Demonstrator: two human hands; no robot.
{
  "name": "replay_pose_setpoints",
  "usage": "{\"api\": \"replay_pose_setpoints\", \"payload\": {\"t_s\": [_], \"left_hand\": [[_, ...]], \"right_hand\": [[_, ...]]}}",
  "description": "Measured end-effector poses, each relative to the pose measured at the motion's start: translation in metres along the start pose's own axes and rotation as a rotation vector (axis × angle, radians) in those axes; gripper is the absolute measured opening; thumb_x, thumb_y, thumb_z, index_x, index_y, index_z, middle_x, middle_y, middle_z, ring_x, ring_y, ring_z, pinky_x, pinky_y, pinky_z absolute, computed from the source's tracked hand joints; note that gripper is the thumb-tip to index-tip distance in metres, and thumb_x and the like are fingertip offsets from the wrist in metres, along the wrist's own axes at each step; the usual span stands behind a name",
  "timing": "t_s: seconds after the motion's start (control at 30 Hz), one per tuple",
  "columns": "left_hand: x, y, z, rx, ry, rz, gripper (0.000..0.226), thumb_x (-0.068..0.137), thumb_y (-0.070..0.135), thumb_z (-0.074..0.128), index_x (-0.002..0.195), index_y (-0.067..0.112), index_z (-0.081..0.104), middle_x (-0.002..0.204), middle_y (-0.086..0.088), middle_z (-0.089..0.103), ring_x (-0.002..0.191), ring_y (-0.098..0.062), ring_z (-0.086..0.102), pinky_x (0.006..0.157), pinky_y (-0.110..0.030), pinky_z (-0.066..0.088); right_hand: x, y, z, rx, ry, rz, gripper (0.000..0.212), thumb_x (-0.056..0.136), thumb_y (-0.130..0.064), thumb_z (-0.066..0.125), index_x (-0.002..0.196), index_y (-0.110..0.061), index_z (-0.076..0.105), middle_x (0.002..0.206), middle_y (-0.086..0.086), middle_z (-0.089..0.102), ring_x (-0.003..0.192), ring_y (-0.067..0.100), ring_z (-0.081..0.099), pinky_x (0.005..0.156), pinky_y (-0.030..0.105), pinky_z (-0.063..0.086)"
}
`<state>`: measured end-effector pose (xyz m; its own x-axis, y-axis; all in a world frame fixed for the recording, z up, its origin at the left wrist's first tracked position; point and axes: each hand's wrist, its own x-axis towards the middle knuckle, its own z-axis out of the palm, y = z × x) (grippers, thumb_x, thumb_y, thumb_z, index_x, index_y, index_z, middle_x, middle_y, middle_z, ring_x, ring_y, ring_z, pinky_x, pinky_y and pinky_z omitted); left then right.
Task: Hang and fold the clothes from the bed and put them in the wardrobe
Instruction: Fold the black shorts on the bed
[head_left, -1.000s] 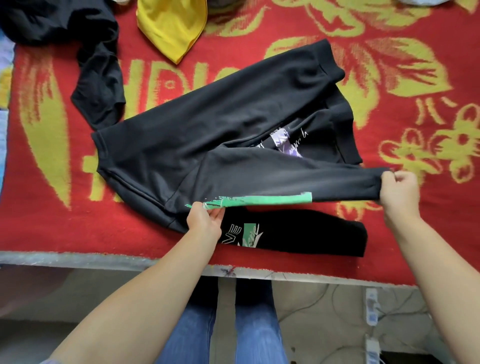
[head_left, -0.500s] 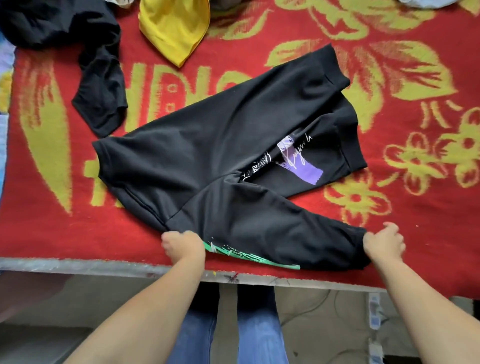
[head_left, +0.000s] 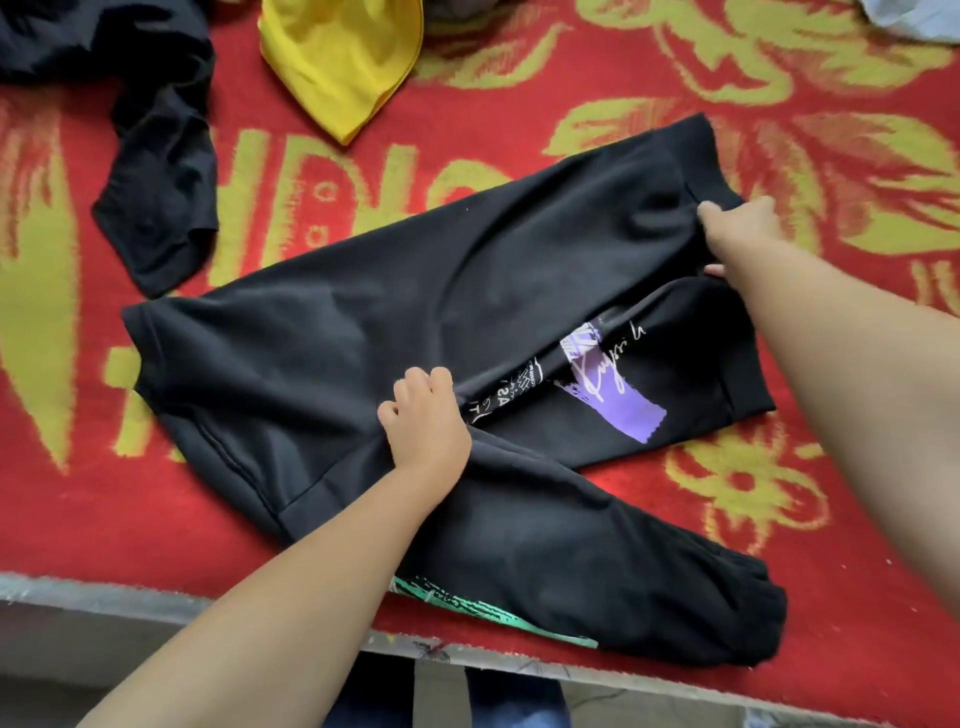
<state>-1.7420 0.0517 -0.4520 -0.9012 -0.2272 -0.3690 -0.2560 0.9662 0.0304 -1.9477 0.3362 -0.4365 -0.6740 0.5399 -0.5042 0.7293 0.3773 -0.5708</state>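
Black sweatshirt (head_left: 395, 332) lies spread on the red-and-yellow bed cover (head_left: 519, 130), one sleeve (head_left: 587, 566) folded down toward the near bed edge, green print (head_left: 483, 610) showing along its lower side. Left hand (head_left: 426, 421): grip curled, fingers bunched into the fabric fold at mid-garment; purple print (head_left: 623, 410) sits just right of this grip, white lettering touching it. Right hand (head_left: 737, 228): grip at the far right edge of the body near the ribbed hem, fingers bent onto the cloth with the thumb at the fold below; appears to pinch the fabric edge, underside hidden. Beyond the left grip and to its left lies a second black garment (head_left: 156, 197), apart from the sweatshirt; a yellow garment (head_left: 337, 57) lies farther up.
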Motion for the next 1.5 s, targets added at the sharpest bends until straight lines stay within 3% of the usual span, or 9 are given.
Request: {"api": "replay_pose_setpoints", "payload": {"t_s": [0.27,0.43,0.67,0.87,1.0,1.13,1.3,1.4,1.5], "left_hand": [[-0.016,-0.024,-0.013,-0.280,0.064,0.052,0.044,0.075,0.004,0.059,0.117,0.015,0.052,0.112,-0.006,0.049,0.106,-0.027,0.045,0.087,-0.037,0.031],[-0.040,-0.035,-0.029,-0.359,0.070,0.191,0.055,0.068,-0.006,0.057,0.119,0.015,0.056,0.111,-0.006,0.053,0.104,-0.028,0.048,0.094,-0.039,0.032],[-0.067,-0.053,0.001,-0.151,0.003,0.439,0.065,0.056,-0.009,0.060,0.117,0.014,0.064,0.109,-0.008,0.058,0.097,-0.034,0.056,0.094,-0.046,0.038],[-0.053,-0.062,0.016,-0.094,-0.329,0.470,0.068,0.089,0.036,0.051,0.150,0.023,0.024,0.148,-0.002,0.029,0.139,-0.019,0.021,0.117,-0.049,-0.002],[-0.063,-0.084,-0.005,-0.587,-0.041,0.132,0.053,0.090,0.026,0.055,0.136,0.003,0.045,0.136,-0.015,0.047,0.129,-0.030,0.038,0.109,-0.039,0.023],[-0.084,-0.134,-0.012,-0.515,0.043,-0.257,0.027,0.083,0.002,0.058,0.110,-0.001,0.055,0.113,-0.023,0.052,0.110,-0.040,0.045,0.095,-0.044,0.034],[-0.114,-0.151,0.008,-0.016,-0.143,0.702,0.057,0.067,0.008,0.061,0.124,0.009,0.057,0.123,-0.016,0.055,0.117,-0.036,0.053,0.102,-0.055,0.038],[-0.104,-0.155,0.021,0.298,-0.248,0.618,0.079,0.086,0.018,0.050,0.153,0.018,0.008,0.159,-0.008,0.011,0.147,-0.022,0.008,0.118,-0.050,-0.002],[-0.081,-0.155,0.023,0.388,-0.229,0.664,0.079,0.089,0.023,0.051,0.153,0.018,0.004,0.160,-0.009,0.005,0.147,-0.022,0.004,0.117,-0.044,0.001]], "right_hand": [[-0.023,-0.016,-0.019,0.011,0.146,-0.250,0.038,0.084,-0.020,0.044,0.119,-0.008,0.050,0.120,0.011,0.058,0.108,0.028,0.057,0.094,0.044,0.048],[-0.066,0.017,-0.073,0.122,0.121,-0.264,0.014,0.089,-0.012,0.042,0.102,-0.014,0.041,0.099,0.001,0.051,0.074,0.017,0.060,0.045,0.015,0.050],[-0.087,0.146,-0.067,-0.052,0.072,0.007,0.009,0.095,-0.011,0.044,0.104,-0.008,0.044,0.111,0.020,0.058,0.065,0.024,0.061,0.047,0.023,0.049],[-0.097,0.151,-0.048,-0.130,0.123,-0.006,0.052,0.092,-0.024,0.053,0.137,-0.005,0.035,0.131,0.019,0.050,0.120,0.035,0.050,0.093,0.035,0.037],[-0.148,0.141,-0.046,-0.209,0.075,-0.127,0.071,0.094,-0.030,0.056,0.149,-0.005,0.019,0.147,0.026,0.026,0.135,0.039,0.032,0.111,0.041,0.026],[-0.212,0.171,-0.029,-0.492,-0.082,-0.428,0.072,0.089,-0.032,0.065,0.147,-0.006,0.030,0.154,0.024,0.019,0.142,0.036,0.023,0.114,0.049,0.023],[-0.254,0.239,-0.026,-0.651,-0.161,-0.108,0.087,0.085,-0.059,0.057,0.152,-0.023,0.013,0.160,0.007,0.010,0.146,0.028,0.015,0.111,0.059,0.016],[-0.262,0.275,-0.045,-0.420,-0.072,0.055,0.095,0.083,-0.054,0.064,0.153,-0.020,0.010,0.160,0.008,0.011,0.147,0.025,0.011,0.115,0.055,0.014],[-0.264,0.301,-0.055,-0.171,0.019,0.247,0.094,0.081,-0.043,0.073,0.151,-0.012,0.018,0.157,0.016,0.019,0.145,0.028,0.018,0.118,0.044,0.018]]}}
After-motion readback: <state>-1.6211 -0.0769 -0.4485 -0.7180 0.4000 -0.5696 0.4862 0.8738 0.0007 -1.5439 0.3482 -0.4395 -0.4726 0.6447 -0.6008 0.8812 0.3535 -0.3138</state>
